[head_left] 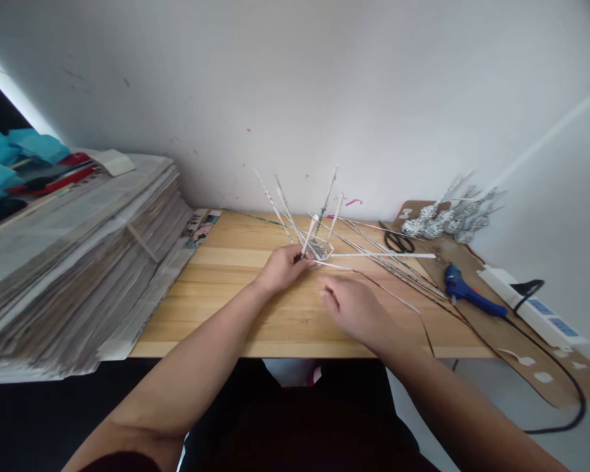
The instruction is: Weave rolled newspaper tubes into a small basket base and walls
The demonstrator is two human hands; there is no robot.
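A small woven basket base (317, 249) of rolled newspaper tubes sits near the back of the wooden table. Several of its paper tubes (281, 196) stick up and lean outward. My left hand (282, 267) is closed on the base's left front edge, thumb in front. One long weaving tube (386, 295) runs from the base toward the right front and bends down over the table edge. Below this tube, my right hand (351, 305) is apart from the base, its fingers loosely curled with a gap at the thumb. Nothing shows in it; its lower fingers are hidden.
Loose paper tubes (398, 269) lie right of the base, near black scissors (397, 239). A blue glue gun (472, 293), a power strip (531, 305) and foil-wrapped pieces (442, 219) lie on cardboard at right. A tall newspaper stack (103, 262) fills the left.
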